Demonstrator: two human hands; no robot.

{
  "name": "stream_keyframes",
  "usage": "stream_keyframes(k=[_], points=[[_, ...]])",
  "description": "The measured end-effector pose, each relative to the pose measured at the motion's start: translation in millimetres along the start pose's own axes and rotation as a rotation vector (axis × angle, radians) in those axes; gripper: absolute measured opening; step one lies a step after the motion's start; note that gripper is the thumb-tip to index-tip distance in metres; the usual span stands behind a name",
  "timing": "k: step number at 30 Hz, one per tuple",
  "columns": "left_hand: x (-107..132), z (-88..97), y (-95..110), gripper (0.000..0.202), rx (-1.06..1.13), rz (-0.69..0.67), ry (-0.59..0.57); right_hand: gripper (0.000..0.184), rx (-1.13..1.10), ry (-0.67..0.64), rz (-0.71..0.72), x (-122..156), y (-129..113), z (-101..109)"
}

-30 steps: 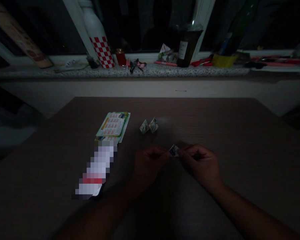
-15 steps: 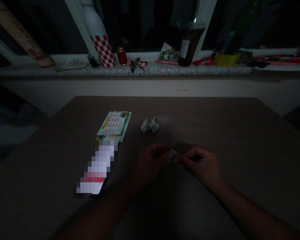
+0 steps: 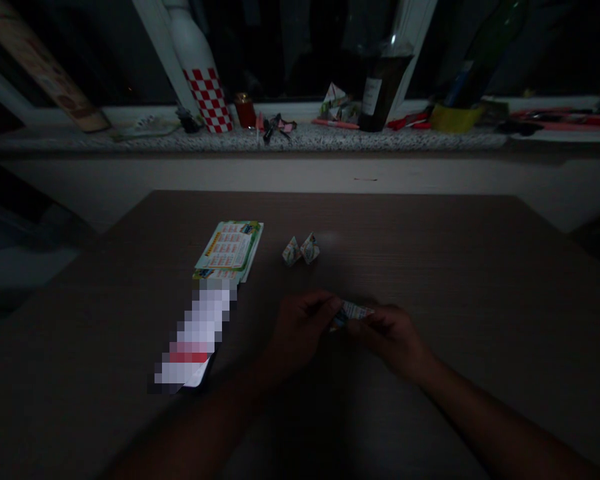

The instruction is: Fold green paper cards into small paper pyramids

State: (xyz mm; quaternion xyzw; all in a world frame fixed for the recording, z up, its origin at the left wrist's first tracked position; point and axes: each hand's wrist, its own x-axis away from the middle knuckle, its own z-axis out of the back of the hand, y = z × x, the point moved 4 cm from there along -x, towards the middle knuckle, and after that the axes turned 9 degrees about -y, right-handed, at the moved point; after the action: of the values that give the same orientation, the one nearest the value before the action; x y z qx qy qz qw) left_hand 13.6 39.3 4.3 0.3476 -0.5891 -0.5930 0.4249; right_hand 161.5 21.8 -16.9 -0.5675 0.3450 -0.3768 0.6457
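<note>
In dim light, a small printed paper piece [image 3: 353,311] is pinched between my two hands just above a brown table [image 3: 430,253]. My left hand [image 3: 300,333] grips its left end with curled fingers. Closed over its right end is my right hand [image 3: 387,337]. Two small folded paper shapes [image 3: 301,250] stand side by side on the table just beyond my hands. A stack of printed paper sheets [image 3: 230,250] lies to the left of them.
A blurred-out flat object [image 3: 193,340] lies near the paper stack. Behind the table a stone windowsill [image 3: 290,140] carries a red-and-white checked bottle [image 3: 200,73], a dark bottle [image 3: 380,87], a small red jar [image 3: 244,110], pens and other clutter.
My hands have drawn closer together and a little nearer to me, and the paper piece between them now lies flatter and looks longer.
</note>
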Motion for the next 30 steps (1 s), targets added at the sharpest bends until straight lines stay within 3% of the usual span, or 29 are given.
stream_keyframes(k=[3,19,23,30], points=[[0.8,-2.1,0.5,0.021,0.016,0.0,0.01,0.039,0.053,-0.031,0.055,0.2,-1.6,-3.3],[0.8,-5.4,-3.5,0.023,0.071,-0.016,0.003,0.045,0.179,0.004,0.119,2.8,-4.4,2.1],[1.4,-5.1,-2.1,0.023,0.071,-0.023,-0.007,0.048,0.146,-0.02,0.134,4.0,-6.8,0.6],[1.3,-7.0,-1.8,0.024,0.126,0.029,-0.031,0.052,0.026,0.067,0.052,6.5,0.1,3.1]])
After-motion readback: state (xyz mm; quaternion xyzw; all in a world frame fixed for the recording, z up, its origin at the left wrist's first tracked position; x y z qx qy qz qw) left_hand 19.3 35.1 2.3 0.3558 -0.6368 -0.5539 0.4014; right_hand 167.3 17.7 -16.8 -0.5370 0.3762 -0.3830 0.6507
